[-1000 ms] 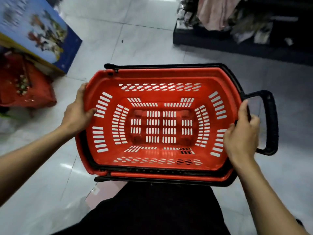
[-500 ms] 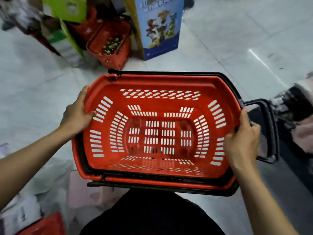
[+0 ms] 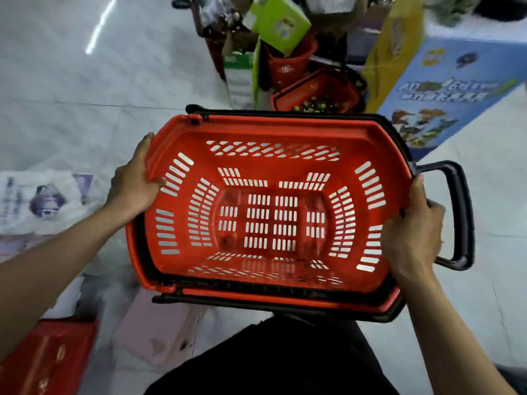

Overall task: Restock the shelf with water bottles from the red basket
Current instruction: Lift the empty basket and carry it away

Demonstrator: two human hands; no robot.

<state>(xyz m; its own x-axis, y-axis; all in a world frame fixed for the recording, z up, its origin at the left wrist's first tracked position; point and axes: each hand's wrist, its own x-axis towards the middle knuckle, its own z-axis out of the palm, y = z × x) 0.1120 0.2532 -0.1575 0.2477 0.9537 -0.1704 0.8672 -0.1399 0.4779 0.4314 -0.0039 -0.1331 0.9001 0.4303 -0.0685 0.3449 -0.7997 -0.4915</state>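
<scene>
We hold the red basket (image 3: pixel 273 215) level in front of our waist, above the pale tiled floor (image 3: pixel 71 89), its open top facing up at us. Nothing lies in it: the slotted bottom is bare, so we judge the water bottles are already out of it, or that this is an empty basket being carried off. We keep it by its two short ends because that balances it flat. Our left hand (image 3: pixel 132 185) wraps the left rim, thumb inside on the slotted wall and fingers curled under the outer edge, closed on the plastic. Our right hand (image 3: pixel 412 235) clamps the right rim the same way, just beside the black pull handle (image 3: pixel 462 215), which sticks out sideways unused. The black carry handles (image 3: pixel 285 113) are folded down along the long edges.

No shelf and no water bottle shows anywhere. Beyond the far rim a second red basket (image 3: pixel 316 94) stands on the floor with small green-capped things in it; they are too blurred to name. Behind it are a green box (image 3: pixel 281 21) and a blue printed carton (image 3: pixel 456 89), whose lettering we cannot read. At lower left a red box (image 3: pixel 42 357) is cut off by the edge. The fingers under both rims are hidden, and our dark clothing (image 3: pixel 273 360) blocks the floor below.
</scene>
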